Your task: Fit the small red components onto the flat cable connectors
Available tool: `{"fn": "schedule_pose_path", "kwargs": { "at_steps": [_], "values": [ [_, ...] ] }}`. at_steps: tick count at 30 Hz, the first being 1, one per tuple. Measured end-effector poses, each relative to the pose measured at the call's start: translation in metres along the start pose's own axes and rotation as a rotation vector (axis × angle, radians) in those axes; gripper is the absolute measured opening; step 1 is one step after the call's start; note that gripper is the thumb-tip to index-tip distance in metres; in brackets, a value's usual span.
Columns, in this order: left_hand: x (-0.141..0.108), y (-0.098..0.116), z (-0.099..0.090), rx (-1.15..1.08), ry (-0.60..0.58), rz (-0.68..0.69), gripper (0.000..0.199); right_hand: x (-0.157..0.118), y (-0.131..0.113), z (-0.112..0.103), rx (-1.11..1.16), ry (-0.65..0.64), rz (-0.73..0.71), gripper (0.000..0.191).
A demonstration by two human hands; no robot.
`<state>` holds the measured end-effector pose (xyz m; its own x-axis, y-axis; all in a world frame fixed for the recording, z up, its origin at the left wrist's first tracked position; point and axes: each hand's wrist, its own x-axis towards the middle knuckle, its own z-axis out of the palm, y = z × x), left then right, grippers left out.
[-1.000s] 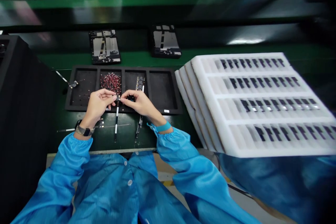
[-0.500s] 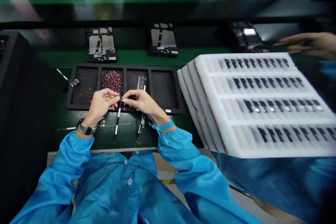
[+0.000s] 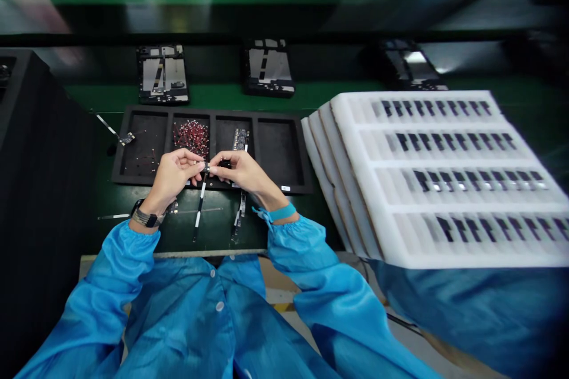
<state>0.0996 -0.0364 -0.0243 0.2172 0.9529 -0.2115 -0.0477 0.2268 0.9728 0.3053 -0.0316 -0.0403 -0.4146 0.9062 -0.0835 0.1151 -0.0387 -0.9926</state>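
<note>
My left hand (image 3: 176, 169) and my right hand (image 3: 237, 169) meet over the front rim of a black compartment tray (image 3: 278, 183). Thumb and fingers of each pinch a small circuit board (image 3: 206, 169), mostly covered by the fingertips. From it a thin black-and-white flex cable (image 3: 200, 207) hangs toward the table's front edge. Behind my left hand, small red-wired parts (image 3: 191, 135) fill one compartment. Circuit boards (image 3: 240, 139) lie in the compartment behind my right hand. More flex cables (image 3: 239, 216) rest on the table below my right wrist.
White foam trays (image 3: 364, 177) with rows of dark parts are stacked at the right. Opened devices (image 3: 163, 74) stand along the green line behind the tray. A black block (image 3: 44, 177) rises at the left. Another board with a cable (image 3: 126, 139) lies left of the tray.
The devices on the line behind have shifted slightly left. Another person's hand at the upper right has gone from view. My hands keep the same pinch on the board.
</note>
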Motion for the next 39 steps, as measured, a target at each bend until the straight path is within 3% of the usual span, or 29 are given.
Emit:
{"fn": "schedule_pose_path", "kwargs": {
  "at_steps": [7,10,14,18,23,29,35,39],
  "values": [
    [-0.002,0.008,-0.014,-0.024,-0.04,-0.002,0.032,-0.001,-0.006,0.01,-0.126,0.161,-0.083,0.034],
    [-0.001,0.012,-0.024,-0.121,-0.009,0.017,0.026,-0.001,-0.003,0.004,-0.147,0.234,-0.072,0.034],
    [0.002,0.022,-0.052,-0.351,0.073,0.08,0.027,0.002,-0.004,-0.012,-0.187,0.38,-0.094,0.027],
    [0.004,0.027,-0.081,-0.531,0.187,0.107,0.024,0.017,-0.012,-0.014,-0.378,0.211,-0.145,0.017],
    [0.007,0.026,-0.097,-0.705,0.292,0.14,0.025,0.048,-0.02,0.004,-0.705,0.068,-0.158,0.014],
    [0.008,0.024,-0.1,-0.815,0.286,0.148,0.021,0.067,-0.022,0.031,-0.932,-0.178,-0.146,0.01],
    [0.007,0.024,-0.094,-0.803,0.263,0.141,0.018,0.082,-0.017,0.041,-1.008,-0.238,-0.099,0.006],
    [0.007,0.022,-0.092,-0.774,0.257,0.142,0.017,0.087,-0.016,0.038,-0.93,-0.242,-0.137,0.008]
  ]
}}
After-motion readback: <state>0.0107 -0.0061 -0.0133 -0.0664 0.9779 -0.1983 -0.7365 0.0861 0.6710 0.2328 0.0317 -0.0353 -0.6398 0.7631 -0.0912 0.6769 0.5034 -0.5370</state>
